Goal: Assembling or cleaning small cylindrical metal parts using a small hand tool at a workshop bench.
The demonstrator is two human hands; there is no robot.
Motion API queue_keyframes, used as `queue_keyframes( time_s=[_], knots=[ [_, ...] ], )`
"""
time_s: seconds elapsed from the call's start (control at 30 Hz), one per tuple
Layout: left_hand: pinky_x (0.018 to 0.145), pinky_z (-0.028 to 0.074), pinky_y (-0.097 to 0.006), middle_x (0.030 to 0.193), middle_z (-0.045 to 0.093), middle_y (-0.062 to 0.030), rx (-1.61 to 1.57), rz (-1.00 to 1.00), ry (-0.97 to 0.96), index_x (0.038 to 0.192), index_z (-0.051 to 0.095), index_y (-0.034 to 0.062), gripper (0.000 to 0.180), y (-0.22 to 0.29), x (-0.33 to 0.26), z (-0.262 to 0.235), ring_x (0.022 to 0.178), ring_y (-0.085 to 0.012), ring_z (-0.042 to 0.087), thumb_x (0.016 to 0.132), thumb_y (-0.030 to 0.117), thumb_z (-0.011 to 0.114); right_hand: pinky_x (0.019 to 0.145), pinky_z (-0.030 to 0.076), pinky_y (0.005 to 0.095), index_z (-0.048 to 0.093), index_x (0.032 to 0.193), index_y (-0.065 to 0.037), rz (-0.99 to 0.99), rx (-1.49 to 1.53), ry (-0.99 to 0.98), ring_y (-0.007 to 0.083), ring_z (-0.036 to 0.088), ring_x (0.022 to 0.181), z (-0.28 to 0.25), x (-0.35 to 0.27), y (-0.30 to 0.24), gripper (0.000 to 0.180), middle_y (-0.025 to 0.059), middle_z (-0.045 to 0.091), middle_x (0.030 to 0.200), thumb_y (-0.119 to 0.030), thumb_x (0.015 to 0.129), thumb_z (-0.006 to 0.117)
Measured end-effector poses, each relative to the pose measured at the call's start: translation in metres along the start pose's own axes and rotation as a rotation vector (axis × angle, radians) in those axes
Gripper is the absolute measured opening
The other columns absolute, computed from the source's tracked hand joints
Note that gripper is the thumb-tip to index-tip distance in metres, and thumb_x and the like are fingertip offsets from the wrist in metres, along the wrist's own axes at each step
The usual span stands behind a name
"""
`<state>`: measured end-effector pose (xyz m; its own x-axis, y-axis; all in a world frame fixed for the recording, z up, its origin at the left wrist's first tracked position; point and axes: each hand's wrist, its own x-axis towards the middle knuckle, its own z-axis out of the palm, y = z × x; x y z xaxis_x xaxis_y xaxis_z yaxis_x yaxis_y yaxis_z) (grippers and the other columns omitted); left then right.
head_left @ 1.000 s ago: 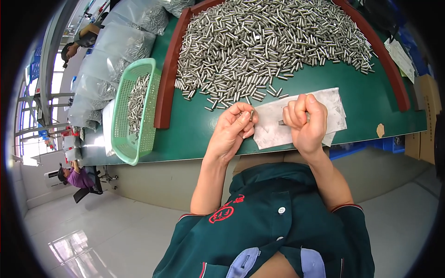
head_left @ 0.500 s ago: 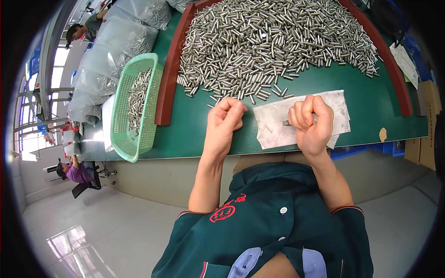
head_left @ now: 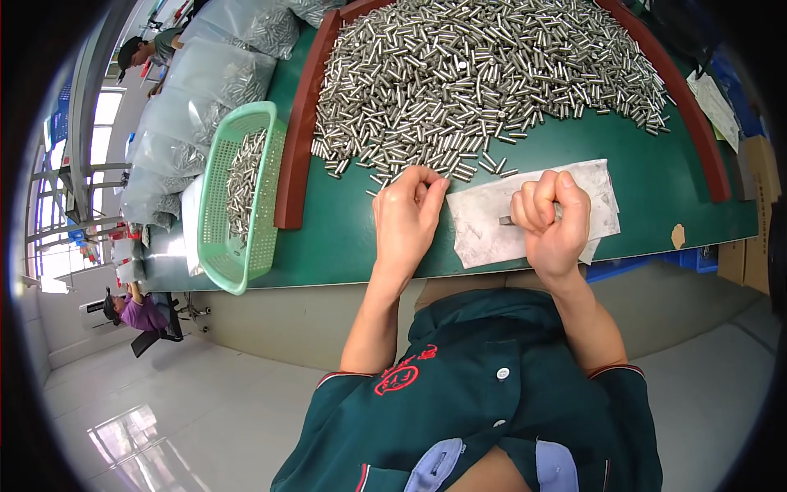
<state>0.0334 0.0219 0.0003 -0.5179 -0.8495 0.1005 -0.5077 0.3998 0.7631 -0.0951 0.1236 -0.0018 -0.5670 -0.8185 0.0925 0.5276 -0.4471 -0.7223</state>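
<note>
A large heap of short, shiny metal pins (head_left: 484, 74) covers the far part of the green table. At its near edge my left hand (head_left: 406, 217) reaches down, thumb and fingers curled into a pinch beside the nearest loose pins. Whether a pin is between those fingertips is too small to tell. My right hand (head_left: 554, 220) is closed in a fist over a stained white cloth (head_left: 484, 234). From the left side of this fist sticks the end of a dark grey metal piece (head_left: 506, 220); the rest of it is hidden in the palm.
Reddish-brown rails (head_left: 295, 164) border the heap. Left of them stands a green basket (head_left: 262, 221) partly filled with pins. Clear plastic bags (head_left: 217, 70) of metal parts line the far left. Cardboard boxes (head_left: 750, 205) stand at the right. Two other people are off to the left.
My left hand has moved slightly right and opened from a tighter curl into a pinch at the heap's edge. My right fist has stayed in place over the cloth.
</note>
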Motion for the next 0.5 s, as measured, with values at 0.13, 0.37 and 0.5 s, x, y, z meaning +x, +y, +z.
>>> queue_keyframes(
  time_s=[0.13, 0.37, 0.5],
  knots=[
    [0.049, 0.03, -0.019, 0.073, 0.05, -0.004, -0.969, -0.303, -0.281, 0.085, 0.05, 0.0024, 0.01, -0.007, -0.01, -0.01, 0.053, -0.005, 0.034, 0.084, 0.011, 0.054, 0.04, 0.017, 0.0233, 0.028, 0.052, -0.008, 0.001, 0.005, -0.004, 0.0066, 0.017, 0.041, -0.003, 0.001, 0.001, 0.04, -0.0017, 0.025, 0.045, -0.022, 0.089, 0.029],
    [0.048, 0.03, -0.019, 0.077, 0.052, -0.0068, -1.261, -0.366, -0.386, 0.094, 0.052, 0.0016, 0.012, -0.024, -0.012, -0.013, 0.051, -0.0044, 0.032, 0.086, 0.01, 0.051, 0.039, 0.017, 0.0232, 0.028, 0.052, -0.008, 0.024, 0.03, 0.003, 0.0064, 0.017, 0.04, -0.003, 0.002, 0.001, 0.04, -0.0018, 0.024, 0.045, -0.023, 0.089, 0.029],
    [0.048, 0.03, -0.019, 0.077, 0.053, -0.0067, -1.24, -0.369, -0.376, 0.093, 0.053, 0.001, 0.012, -0.022, -0.012, -0.013, 0.053, -0.0049, 0.034, 0.086, 0.01, 0.05, 0.042, 0.017, 0.0241, 0.027, 0.053, -0.011, 0.044, -0.02, -0.012, 0.007, 0.015, 0.04, -0.003, 0.002, 0.001, 0.04, -0.003, 0.022, 0.044, -0.026, 0.09, 0.026]
  ],
)
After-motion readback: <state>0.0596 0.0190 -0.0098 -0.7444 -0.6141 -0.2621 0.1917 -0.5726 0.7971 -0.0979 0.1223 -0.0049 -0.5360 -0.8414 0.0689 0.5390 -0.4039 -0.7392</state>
